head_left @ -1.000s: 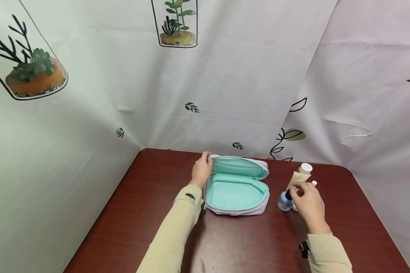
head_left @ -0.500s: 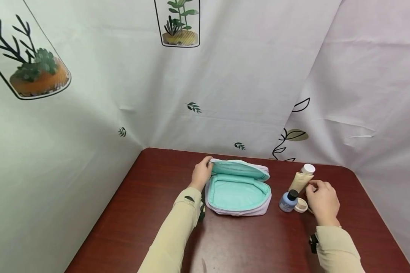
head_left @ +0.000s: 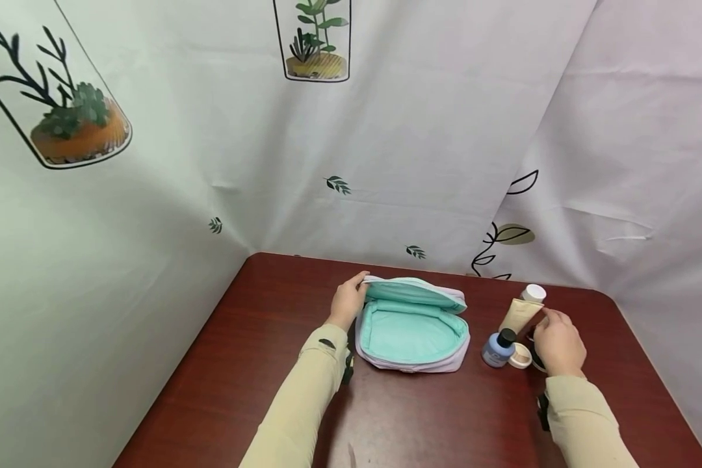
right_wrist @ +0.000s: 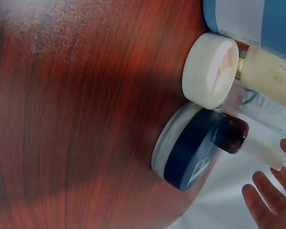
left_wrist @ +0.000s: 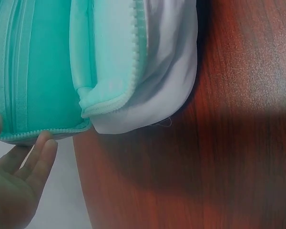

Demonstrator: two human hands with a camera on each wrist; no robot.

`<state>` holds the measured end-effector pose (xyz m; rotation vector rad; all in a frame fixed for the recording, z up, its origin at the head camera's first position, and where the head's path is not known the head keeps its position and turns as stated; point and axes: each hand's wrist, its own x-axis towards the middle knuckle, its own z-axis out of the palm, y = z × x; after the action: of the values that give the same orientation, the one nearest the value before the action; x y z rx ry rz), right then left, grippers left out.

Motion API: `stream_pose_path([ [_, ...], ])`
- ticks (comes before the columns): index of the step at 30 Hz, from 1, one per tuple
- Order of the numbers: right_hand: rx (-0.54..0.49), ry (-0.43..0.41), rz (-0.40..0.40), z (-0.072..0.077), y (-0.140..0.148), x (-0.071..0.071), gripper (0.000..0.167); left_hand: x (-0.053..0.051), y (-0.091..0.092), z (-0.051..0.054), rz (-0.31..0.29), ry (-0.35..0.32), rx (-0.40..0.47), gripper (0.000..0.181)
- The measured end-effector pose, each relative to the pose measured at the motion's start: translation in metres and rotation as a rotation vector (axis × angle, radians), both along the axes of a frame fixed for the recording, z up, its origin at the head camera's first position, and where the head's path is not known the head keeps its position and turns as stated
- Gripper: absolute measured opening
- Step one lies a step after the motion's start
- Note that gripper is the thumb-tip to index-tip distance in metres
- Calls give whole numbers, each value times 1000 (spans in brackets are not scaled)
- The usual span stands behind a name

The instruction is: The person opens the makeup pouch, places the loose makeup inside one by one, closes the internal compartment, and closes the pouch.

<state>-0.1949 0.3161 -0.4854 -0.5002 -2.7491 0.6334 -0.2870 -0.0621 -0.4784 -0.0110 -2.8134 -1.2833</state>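
My left hand [head_left: 346,301] pinches the edge of the raised lid of a cosmetic bag [head_left: 412,335], white outside and mint green within. In the left wrist view, the thumb is inside the bag's zipped rim and several fingers lie beyond it. My right hand [head_left: 558,341] is at the right of the toiletries. In the right wrist view, its thumb and a fingertip meet the end of the white cap of a small dark red nail polish bottle [right_wrist: 232,133]. Close beside that bottle is a round jar with a dark blue lid [right_wrist: 186,152]. My right hand mostly hides both in the head view.
A blue bottle with a black cap [head_left: 497,349], a small round white jar [head_left: 520,356], a cream-coloured tube [head_left: 516,317] and a white-capped container [head_left: 533,292] stand close together. The dark red wooden table [head_left: 257,325] backs onto a patterned white cloth [head_left: 292,143].
My right hand has moved right, from over the blue bottle to the nail polish bottle, uncovering the white jar. My left hand still holds the bag's lid, which sits somewhat lower.
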Motion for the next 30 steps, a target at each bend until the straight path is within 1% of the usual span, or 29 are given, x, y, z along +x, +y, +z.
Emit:
stream_pose_path([
  [3, -5, -38, 16, -2, 3, 0, 40, 0, 2, 0, -8, -1, -5, 38],
  [8, -21, -71, 32, -2, 7, 0, 45, -3, 3, -1, -8, 2, -3, 39],
  [11, -32, -54, 19, -1, 7, 1, 42, -3, 3, -1, -23, -2, 2, 42],
  [14, -46, -6, 4, -4, 6, 1, 37, -3, 3, -2, -44, -8, -28, 49],
  [15, -52, 14, 1, -6, 5, 1, 35, -3, 3, -3, -48, -15, -37, 53],
  [17, -63, 57, -8, -9, 4, 0, 31, -6, 4, -3, -49, -23, -55, 59],
  [18, -68, 76, -16, -10, 3, 0, 29, -6, 5, -3, -50, -34, -50, 61],
  [20, -79, 129, -42, -10, 3, 0, 28, -7, 8, -4, -41, -58, -12, 63],
  [22, -88, 199, -80, -8, 3, 1, 27, -8, 12, -5, -29, -69, 34, 63],
  [24, -106, 284, -125, -1, 5, 2, 28, -8, 17, -6, -14, -72, 82, 62],
  [26, -130, 378, -161, 10, 8, 1, 28, -8, 22, -7, 0, -75, 122, 62],
  [30, -175, 594, -201, 38, 8, -6, 29, -12, 28, -8, 27, -83, 194, 62],
])
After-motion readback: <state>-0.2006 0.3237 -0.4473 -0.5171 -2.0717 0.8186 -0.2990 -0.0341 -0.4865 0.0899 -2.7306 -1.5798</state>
